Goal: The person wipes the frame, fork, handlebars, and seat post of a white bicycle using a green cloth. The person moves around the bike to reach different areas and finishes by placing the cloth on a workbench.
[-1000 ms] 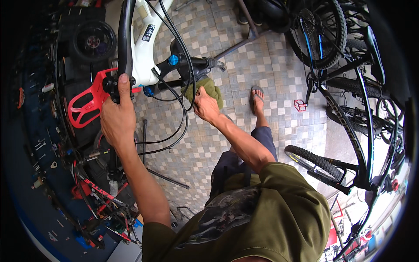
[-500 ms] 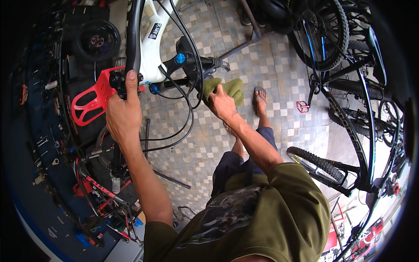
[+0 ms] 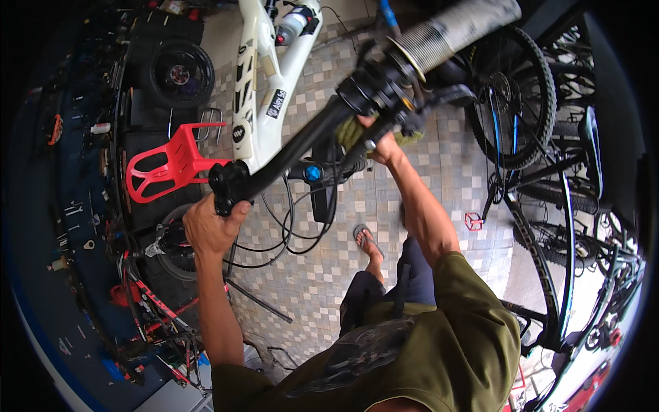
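My left hand [image 3: 214, 225] is closed around the lower end of a black handlebar [image 3: 298, 152], just below a black clamp-like part [image 3: 230, 187]. From there the bar slants up to the right, ending in a large mottled grey grip [image 3: 456, 40] with a black lever [image 3: 443, 97] beside it. Partly hidden behind the bar, my right hand [image 3: 386, 145] grasps a green cloth [image 3: 349, 134]. A white bike frame [image 3: 264, 127] stands beyond the bar. Black cables [image 3: 292, 213] loop below, near a black fork part with a blue cap [image 3: 313, 173].
At left are a red plastic chair [image 3: 175, 165], a dark wheel [image 3: 180, 73] and a dark tool wall [image 3: 51, 226]. Several bikes crowd the right, including a knobby tyre [image 3: 546, 89]. A red pedal [image 3: 473, 221] sticks out over the tiled floor [image 3: 316, 275].
The handlebar has swung from nearly vertical to a rightward slant, bringing its grey grip into view. My left hand has moved lower; my right hand, still with the cloth, has shifted right.
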A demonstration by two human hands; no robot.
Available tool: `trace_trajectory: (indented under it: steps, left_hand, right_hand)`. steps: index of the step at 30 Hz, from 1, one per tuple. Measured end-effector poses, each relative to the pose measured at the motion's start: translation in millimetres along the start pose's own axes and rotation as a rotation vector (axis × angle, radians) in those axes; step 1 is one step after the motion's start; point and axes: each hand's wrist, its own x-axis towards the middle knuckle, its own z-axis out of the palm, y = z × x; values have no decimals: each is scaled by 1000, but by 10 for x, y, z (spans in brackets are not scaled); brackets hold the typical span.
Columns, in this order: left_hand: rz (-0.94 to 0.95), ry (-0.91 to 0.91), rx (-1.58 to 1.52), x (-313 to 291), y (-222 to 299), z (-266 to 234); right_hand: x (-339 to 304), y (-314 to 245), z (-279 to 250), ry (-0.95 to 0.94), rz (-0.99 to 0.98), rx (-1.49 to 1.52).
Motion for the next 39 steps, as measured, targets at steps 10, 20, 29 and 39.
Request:
trace_trajectory:
  steps: [10,20,29,39]
  left_hand:
    - [26,-11,29,-26,70,84]
    - [37,33,126,-93,57,61]
    - [-36,-24,81,-153,21,136]
    - [-79,-32,63,-179,25,162]
  right_hand:
    - [922,534,174,-1174,17,-1549]
    - [2220,365,-304,-478,-41,-2012]
    - [1366,189,-15,-853,196,-1819]
    - [1283,436,-66,-760,-386,-1718]
